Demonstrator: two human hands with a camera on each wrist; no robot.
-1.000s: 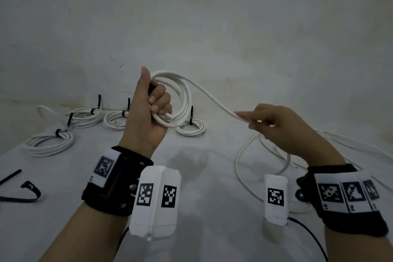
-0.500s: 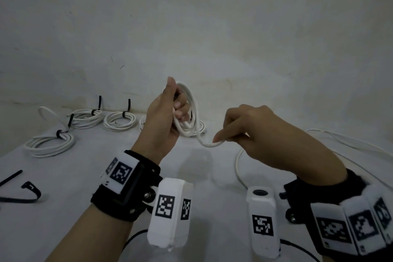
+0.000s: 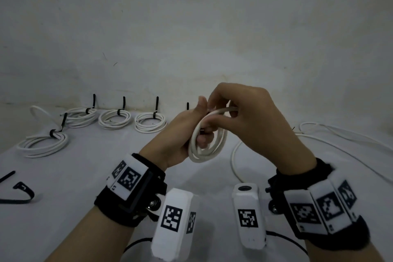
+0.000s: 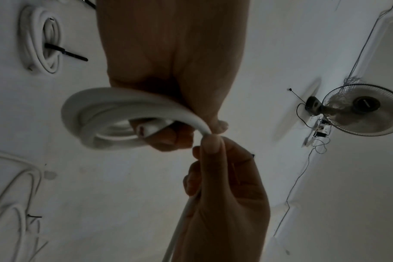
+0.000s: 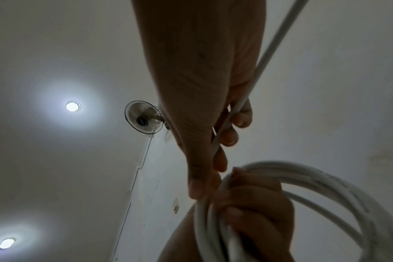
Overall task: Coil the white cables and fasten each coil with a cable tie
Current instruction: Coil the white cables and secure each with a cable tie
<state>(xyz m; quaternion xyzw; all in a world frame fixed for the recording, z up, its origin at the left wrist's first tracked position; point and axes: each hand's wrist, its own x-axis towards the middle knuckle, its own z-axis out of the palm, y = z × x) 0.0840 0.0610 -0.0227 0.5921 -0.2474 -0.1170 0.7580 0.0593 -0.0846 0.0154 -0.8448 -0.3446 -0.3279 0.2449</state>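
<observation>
Head view: your left hand (image 3: 180,134) grips the white coil (image 3: 207,144) above the table (image 3: 85,176), fingers curled through its loops. Your right hand (image 3: 253,121) pinches the loose cable strand (image 5: 269,58) against the coil's top.

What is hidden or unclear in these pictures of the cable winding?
- Head view: the right hand covers the top of the coil and a fifth tied coil behind, of which only the tie tip shows.
- Head view: the loose ties are cut by the left edge.
- Wrist views: the trailing cable runs off frame, so its remaining length is unknown.
- Left hand: the palm hides the cable's start.
</observation>
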